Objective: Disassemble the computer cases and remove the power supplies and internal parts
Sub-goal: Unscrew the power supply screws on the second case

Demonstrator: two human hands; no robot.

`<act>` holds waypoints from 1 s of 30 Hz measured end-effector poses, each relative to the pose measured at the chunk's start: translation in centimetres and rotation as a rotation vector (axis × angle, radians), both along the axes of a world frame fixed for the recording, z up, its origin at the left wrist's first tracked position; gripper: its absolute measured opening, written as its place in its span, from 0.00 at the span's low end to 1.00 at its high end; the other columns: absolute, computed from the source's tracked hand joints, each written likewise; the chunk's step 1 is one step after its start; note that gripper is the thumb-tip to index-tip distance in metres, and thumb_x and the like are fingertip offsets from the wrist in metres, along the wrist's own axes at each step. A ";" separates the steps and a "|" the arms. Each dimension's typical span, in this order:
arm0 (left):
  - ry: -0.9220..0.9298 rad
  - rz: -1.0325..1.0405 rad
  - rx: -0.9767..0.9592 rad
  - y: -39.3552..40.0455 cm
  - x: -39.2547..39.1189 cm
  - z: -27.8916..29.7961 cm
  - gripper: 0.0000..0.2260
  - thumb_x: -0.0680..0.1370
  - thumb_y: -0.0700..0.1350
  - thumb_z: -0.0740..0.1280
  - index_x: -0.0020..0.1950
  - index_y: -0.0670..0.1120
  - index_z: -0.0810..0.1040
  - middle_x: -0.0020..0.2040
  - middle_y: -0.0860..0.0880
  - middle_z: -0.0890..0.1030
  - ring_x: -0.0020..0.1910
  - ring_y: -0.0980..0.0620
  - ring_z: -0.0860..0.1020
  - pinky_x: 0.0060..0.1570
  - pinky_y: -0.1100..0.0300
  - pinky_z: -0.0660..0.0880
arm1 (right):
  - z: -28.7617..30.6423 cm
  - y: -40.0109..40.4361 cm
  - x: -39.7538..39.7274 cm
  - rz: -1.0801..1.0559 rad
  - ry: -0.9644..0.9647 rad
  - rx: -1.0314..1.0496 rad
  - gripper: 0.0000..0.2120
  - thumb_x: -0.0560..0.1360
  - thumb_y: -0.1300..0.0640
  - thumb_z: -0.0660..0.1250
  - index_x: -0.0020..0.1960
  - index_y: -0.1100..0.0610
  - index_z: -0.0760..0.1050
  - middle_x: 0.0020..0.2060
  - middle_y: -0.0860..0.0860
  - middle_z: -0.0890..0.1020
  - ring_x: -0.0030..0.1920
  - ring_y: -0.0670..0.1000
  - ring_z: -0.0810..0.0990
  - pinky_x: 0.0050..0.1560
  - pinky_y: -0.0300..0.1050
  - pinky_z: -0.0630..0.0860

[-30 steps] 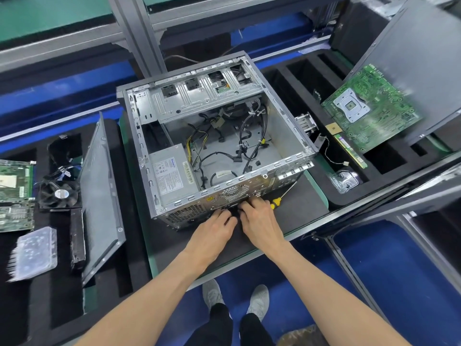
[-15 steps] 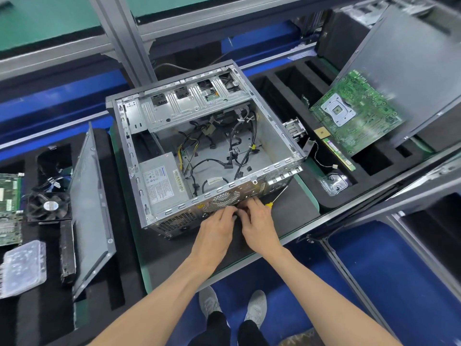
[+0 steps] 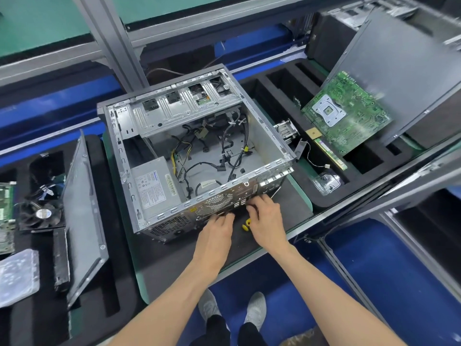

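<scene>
Two hands work at the near wall of your computer case (image 3: 199,151), which lies on its side on the desk (image 3: 287,213) with the open face up, so every part inside can be reached from above. Leaning in the foam tray to your left is the side panel (image 3: 82,221), parked upright in a slot to keep it out of the way. Off to the right a green circuit board (image 3: 346,116) rests tilted against a dark panel, already out of a case.

Inside your case the power supply (image 3: 154,186) still sits in the near left corner, its cables (image 3: 212,156) spilling loose across the floor of the box; by my reading it is the next big part to come out.

Your left hand (image 3: 217,228) and right hand (image 3: 267,216) both touch the perforated back plate. Your fingers curl against the metal, but their tips are hidden, so I cannot tell whether they pinch anything.

Between your hands lies a small yellow-handled screwdriver (image 3: 246,224), put down within easy reach.

Compared with half a second ago, your hands have spread apart, uncovering that yellow handle, and your right hand has slid further right along the plate.
</scene>
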State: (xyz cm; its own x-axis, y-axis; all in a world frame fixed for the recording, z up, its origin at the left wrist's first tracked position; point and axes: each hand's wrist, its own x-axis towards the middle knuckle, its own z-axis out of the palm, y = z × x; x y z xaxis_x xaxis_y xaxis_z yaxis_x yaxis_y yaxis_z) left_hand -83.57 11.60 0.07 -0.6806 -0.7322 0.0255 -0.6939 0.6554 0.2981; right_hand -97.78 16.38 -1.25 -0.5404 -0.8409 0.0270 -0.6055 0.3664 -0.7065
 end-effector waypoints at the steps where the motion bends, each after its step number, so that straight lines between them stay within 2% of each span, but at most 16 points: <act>1: -0.018 -0.030 -0.039 0.1 0.0 0.0 0.18 0.62 0.29 0.78 0.48 0.41 0.82 0.36 0.46 0.82 0.40 0.43 0.81 0.26 0.53 0.76 | -0.1 -0.1 0.1 0.007 -0.007 0.007 0.07 0.81 0.63 0.64 0.53 0.59 0.81 0.49 0.53 0.78 0.48 0.57 0.77 0.53 0.49 0.70; 3: -0.048 -0.078 -0.083 0.2 0.1 0.1 0.21 0.56 0.31 0.82 0.45 0.42 0.82 0.35 0.47 0.82 0.39 0.46 0.81 0.23 0.57 0.75 | -0.3 0.0 0.2 0.009 -0.025 0.020 0.07 0.81 0.62 0.64 0.54 0.59 0.81 0.50 0.53 0.78 0.49 0.57 0.77 0.54 0.50 0.73; 7: -0.120 -0.132 -0.132 0.1 0.6 0.0 0.25 0.50 0.34 0.85 0.44 0.42 0.83 0.39 0.47 0.84 0.40 0.47 0.83 0.25 0.61 0.74 | -0.3 0.1 0.4 0.011 -0.003 0.013 0.07 0.80 0.63 0.64 0.54 0.60 0.81 0.51 0.54 0.78 0.50 0.56 0.76 0.53 0.47 0.70; 11: -0.117 -0.145 -0.135 0.0 0.6 -0.4 0.25 0.52 0.34 0.84 0.47 0.41 0.84 0.43 0.46 0.85 0.43 0.44 0.84 0.29 0.59 0.79 | -0.1 0.0 0.3 0.068 0.056 0.008 0.07 0.80 0.64 0.65 0.51 0.60 0.82 0.49 0.55 0.80 0.49 0.56 0.76 0.54 0.51 0.71; 14: -0.098 -0.186 -0.132 -0.5 0.5 -0.6 0.26 0.55 0.34 0.84 0.52 0.40 0.85 0.47 0.45 0.86 0.46 0.44 0.84 0.33 0.56 0.82 | -0.2 0.1 0.3 0.062 0.060 0.020 0.07 0.80 0.63 0.65 0.51 0.59 0.83 0.50 0.53 0.81 0.51 0.56 0.76 0.54 0.47 0.66; 17: -0.102 -0.212 -0.136 -1.0 0.1 -0.3 0.19 0.57 0.36 0.84 0.45 0.41 0.85 0.42 0.46 0.85 0.42 0.46 0.84 0.30 0.56 0.80 | -0.2 0.0 0.3 0.056 0.036 0.019 0.07 0.80 0.63 0.66 0.51 0.58 0.83 0.49 0.53 0.81 0.51 0.56 0.77 0.52 0.45 0.65; 20: -0.082 -0.235 -0.141 -1.3 -0.4 0.0 0.16 0.57 0.35 0.84 0.39 0.42 0.83 0.36 0.46 0.83 0.37 0.45 0.82 0.25 0.54 0.78 | -0.3 -0.4 0.1 0.035 -0.045 0.023 0.06 0.79 0.62 0.67 0.51 0.57 0.83 0.50 0.53 0.81 0.51 0.57 0.78 0.55 0.53 0.72; 23: -0.076 -0.246 -0.161 -1.3 -0.7 0.1 0.17 0.54 0.32 0.83 0.37 0.41 0.80 0.33 0.45 0.81 0.34 0.44 0.81 0.21 0.55 0.75 | -0.3 -0.5 0.0 -0.010 -0.120 0.009 0.06 0.79 0.62 0.67 0.51 0.58 0.83 0.50 0.53 0.81 0.48 0.57 0.78 0.52 0.58 0.76; 26: -0.027 -0.200 -0.133 -1.0 -0.9 -0.3 0.17 0.54 0.30 0.82 0.37 0.40 0.81 0.33 0.45 0.81 0.35 0.43 0.81 0.24 0.54 0.77 | -0.3 -0.5 0.1 -0.006 -0.123 0.003 0.06 0.79 0.62 0.68 0.51 0.58 0.84 0.50 0.53 0.81 0.48 0.57 0.78 0.52 0.58 0.76; 30: 0.122 -0.075 -0.024 -0.5 -0.7 -0.7 0.14 0.59 0.30 0.81 0.38 0.42 0.83 0.31 0.47 0.81 0.32 0.46 0.80 0.27 0.58 0.76 | -0.3 -0.6 0.0 -0.006 -0.136 0.009 0.07 0.79 0.61 0.68 0.53 0.58 0.84 0.50 0.53 0.81 0.47 0.57 0.78 0.51 0.58 0.77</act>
